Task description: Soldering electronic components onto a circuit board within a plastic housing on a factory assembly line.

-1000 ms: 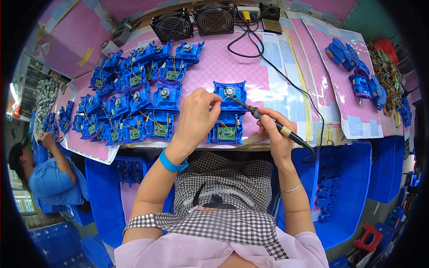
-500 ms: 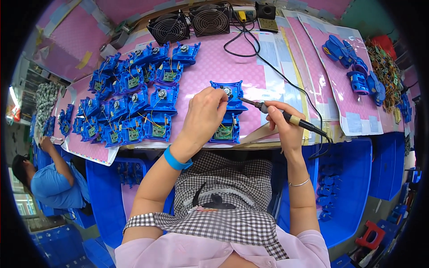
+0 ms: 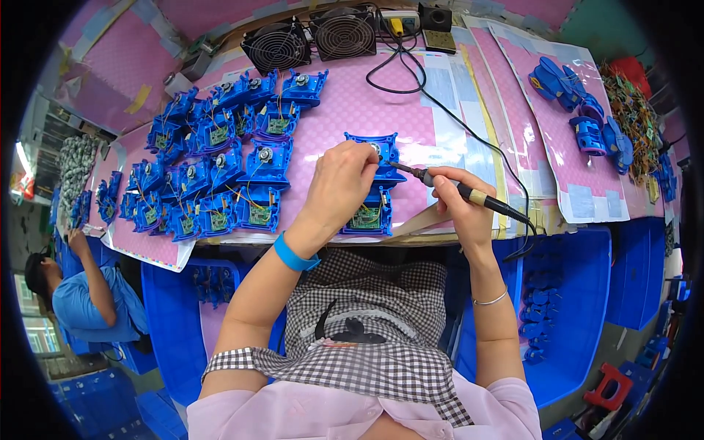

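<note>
On the bench in front of me lies a blue plastic housing [image 3: 387,174] with a round metal part at its upper half, mostly covered by my fingers. A green circuit board [image 3: 367,218] shows in its lower half. My left hand [image 3: 340,183] is closed over the left side of the housing, its fingertips pinched near the round part; what they hold is hidden. A soldering iron [image 3: 480,198] is gripped like a pen in my right hand [image 3: 469,213]. Its tip points left and meets the housing's right side, close to my left fingertips; exact contact cannot be made out.
Several similar blue housings [image 3: 213,172] stand in rows at left. Two black fans [image 3: 345,35] and a soldering stand [image 3: 438,33] are at the back. The iron's black cable [image 3: 488,139] loops across the bench. At right lie blue parts [image 3: 587,136] and a wire heap [image 3: 636,121]. A co-worker [image 3: 95,301] is at far left.
My left fingers have shifted slightly right, covering more of the round part. The iron's tip has moved a little left with my right hand. The co-worker at left has shifted slightly.
</note>
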